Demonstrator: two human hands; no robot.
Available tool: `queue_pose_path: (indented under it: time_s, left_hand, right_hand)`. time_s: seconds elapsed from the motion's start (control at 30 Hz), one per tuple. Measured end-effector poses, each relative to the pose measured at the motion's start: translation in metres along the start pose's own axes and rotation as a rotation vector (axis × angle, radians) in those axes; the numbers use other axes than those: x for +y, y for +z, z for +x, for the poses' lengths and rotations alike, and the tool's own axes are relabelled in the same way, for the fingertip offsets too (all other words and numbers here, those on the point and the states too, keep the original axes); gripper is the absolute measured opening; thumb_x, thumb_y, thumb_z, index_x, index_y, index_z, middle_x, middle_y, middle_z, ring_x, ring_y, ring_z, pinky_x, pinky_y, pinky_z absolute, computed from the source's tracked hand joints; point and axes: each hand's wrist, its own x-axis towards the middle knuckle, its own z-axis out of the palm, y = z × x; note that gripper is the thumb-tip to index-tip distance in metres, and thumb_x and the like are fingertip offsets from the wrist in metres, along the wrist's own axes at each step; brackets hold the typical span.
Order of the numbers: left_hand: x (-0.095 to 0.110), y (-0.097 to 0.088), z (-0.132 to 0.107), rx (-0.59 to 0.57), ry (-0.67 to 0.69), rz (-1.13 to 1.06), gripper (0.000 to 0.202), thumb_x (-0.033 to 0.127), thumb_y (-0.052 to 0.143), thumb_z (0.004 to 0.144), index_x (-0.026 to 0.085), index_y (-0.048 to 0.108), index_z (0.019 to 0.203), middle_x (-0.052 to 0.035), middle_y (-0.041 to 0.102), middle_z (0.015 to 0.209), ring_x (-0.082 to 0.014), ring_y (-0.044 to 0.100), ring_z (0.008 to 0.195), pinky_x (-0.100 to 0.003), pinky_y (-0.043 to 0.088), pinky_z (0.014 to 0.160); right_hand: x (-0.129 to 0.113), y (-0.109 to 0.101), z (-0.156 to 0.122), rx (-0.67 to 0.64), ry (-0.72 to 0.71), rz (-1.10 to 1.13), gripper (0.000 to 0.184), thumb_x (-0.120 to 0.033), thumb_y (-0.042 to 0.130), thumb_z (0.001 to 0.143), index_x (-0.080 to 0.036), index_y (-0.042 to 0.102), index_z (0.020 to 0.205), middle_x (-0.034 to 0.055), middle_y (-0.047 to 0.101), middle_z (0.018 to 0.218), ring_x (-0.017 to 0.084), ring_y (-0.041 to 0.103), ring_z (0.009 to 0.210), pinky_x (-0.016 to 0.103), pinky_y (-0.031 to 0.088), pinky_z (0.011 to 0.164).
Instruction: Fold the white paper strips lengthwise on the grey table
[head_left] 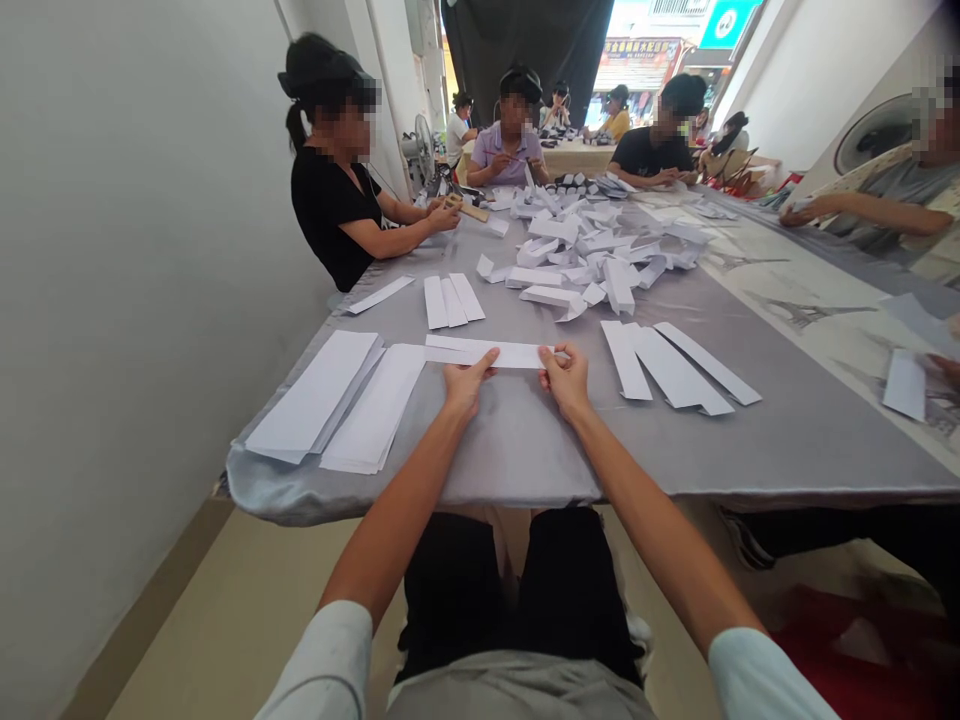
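My left hand (469, 383) and my right hand (566, 382) grip the two ends of a long white paper strip (484, 351) just above the grey satin tablecloth (525, 450). The strip looks creased lengthwise. Left of my hands lie two stacks of white paper strips (311, 390). To the right, several loose strips (675, 370) fan out on the cloth. Ahead of my hands are several more strips (450, 302), and beyond them sits a heap of folded white paper pieces (585, 250).
A co-worker (337, 190) in black works at the table's left side, holding a wooden piece (465, 208). Another person's arm (862, 213) reaches in from the right. Several more people sit farther along. A white wall (150, 300) runs along the left, and a fan (418, 150) stands beyond.
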Motion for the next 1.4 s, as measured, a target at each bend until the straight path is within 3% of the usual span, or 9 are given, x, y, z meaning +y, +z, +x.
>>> queue_pose_path:
  time_s: [0.3,0.5,0.7,0.9,1.17,1.4]
  left_hand:
    - [-0.002,-0.003,0.006,0.010,-0.004,0.005,0.045,0.039,0.099,0.060,0.010,0.075,0.086,-0.0144,0.078,0.096,-0.0188,0.072,0.076,-0.026,0.057,0.059]
    - [0.000,-0.007,0.008,0.048,0.021,-0.017,0.043,0.036,0.100,0.060,0.011,0.075,0.086,-0.0136,0.078,0.098,-0.0183,0.072,0.078,-0.025,0.057,0.059]
    - [0.005,-0.009,0.010,0.109,0.009,-0.072,0.041,0.030,0.100,0.061,0.013,0.073,0.087,-0.0109,0.077,0.098,-0.0166,0.071,0.078,-0.025,0.056,0.059]
    - [0.008,-0.010,0.011,0.158,-0.023,-0.122,0.037,0.028,0.099,0.065,0.013,0.071,0.085,-0.0077,0.075,0.091,-0.0140,0.069,0.073,-0.024,0.058,0.059]
    - [0.007,-0.009,0.010,0.126,-0.048,-0.106,0.033,0.030,0.097,0.069,0.012,0.073,0.084,-0.0056,0.074,0.086,-0.0123,0.068,0.072,-0.025,0.063,0.066]
    - [0.008,-0.010,0.012,0.107,-0.057,-0.069,0.030,0.031,0.094,0.074,0.012,0.074,0.086,-0.0063,0.075,0.090,-0.0127,0.070,0.075,-0.028,0.065,0.074]
  right_hand:
    - [-0.003,0.007,-0.003,-0.156,0.015,-0.022,0.056,-0.068,0.083,0.074,-0.019,0.063,0.095,-0.0022,0.066,0.063,0.011,0.056,0.043,0.020,0.038,0.033]
    - [-0.004,-0.003,-0.006,-0.113,0.019,-0.054,0.054,-0.066,0.082,0.076,-0.018,0.066,0.095,-0.0060,0.058,0.058,0.009,0.047,0.039,0.020,0.033,0.032]
    - [-0.003,-0.012,-0.008,-0.027,-0.016,-0.123,0.050,-0.070,0.063,0.091,-0.021,0.060,0.081,-0.0049,0.051,0.057,0.009,0.044,0.043,0.021,0.033,0.037]
    - [-0.004,-0.013,-0.009,0.079,-0.071,-0.218,0.049,-0.070,0.064,0.090,-0.021,0.062,0.082,-0.0044,0.046,0.057,0.012,0.044,0.047,0.023,0.034,0.039]
    - [-0.024,-0.044,-0.015,-0.019,0.063,-0.136,0.052,-0.067,0.083,0.075,-0.018,0.064,0.080,-0.0043,0.055,0.055,0.008,0.045,0.042,0.021,0.031,0.037]
    - [-0.040,-0.079,-0.021,-0.145,0.071,-0.096,0.050,-0.060,0.090,0.072,-0.017,0.068,0.087,0.0007,0.067,0.066,0.012,0.056,0.048,0.023,0.043,0.039]
